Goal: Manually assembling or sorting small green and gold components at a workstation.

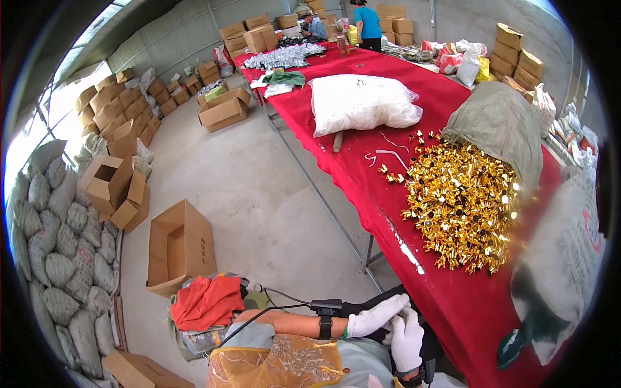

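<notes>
Both my hands wear white knit gloves and meet low over my dark-clad lap, beside the table's near edge. My left hand (378,317) reaches across from the left, its fingers closed and bent against the fingertips of the other. My right hand (407,341) points up to meet it, fingers bent together. Anything pinched between them is hidden. Closest on the red-covered table (362,187) lies a big heap of small shiny gold pieces (462,207), some with dark round ends. A grey-green woven sack (501,123) lies at the heap's far side.
A stuffed white bag (362,103) sits farther up the table. At right leans a white woven sack (563,258). An open cardboard box (181,246) and orange cloth (208,302) are at my left. Stacked sacks (61,258) line the left wall. Two people work at the far end.
</notes>
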